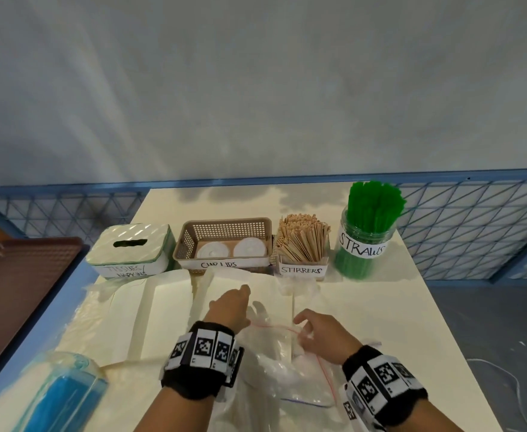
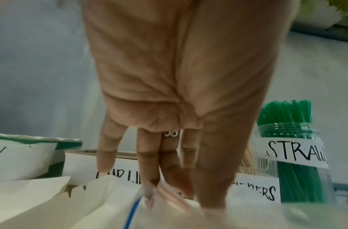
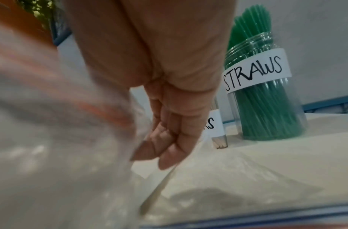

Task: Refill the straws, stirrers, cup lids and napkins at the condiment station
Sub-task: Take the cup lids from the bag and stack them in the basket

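Observation:
A clear zip bag [image 1: 287, 369] with whitish contents lies at the table's front centre. My left hand [image 1: 240, 304] reaches forward at the bag's mouth, fingers [image 2: 147, 162] straight, their tips showing through the plastic [image 2: 169, 216]. My right hand [image 1: 306, 333] pinches the bag's red zip edge with curled fingers [image 3: 165, 148]. Along the back stand a tissue box [image 1: 131, 251], a brown basket [image 1: 190, 244] labelled for cup lids with two white lids [image 1: 214, 252], a stirrer holder [image 1: 302, 241] and a straw jar [image 1: 365, 232] full of green straws.
An opened white carton [image 1: 162, 322] lies flat to the left of the bag, with more loose plastic around it. A clear container with blue contents [image 1: 59, 397] lies at the front left. A brown tray [image 1: 16, 285] sits beyond the table's left edge.

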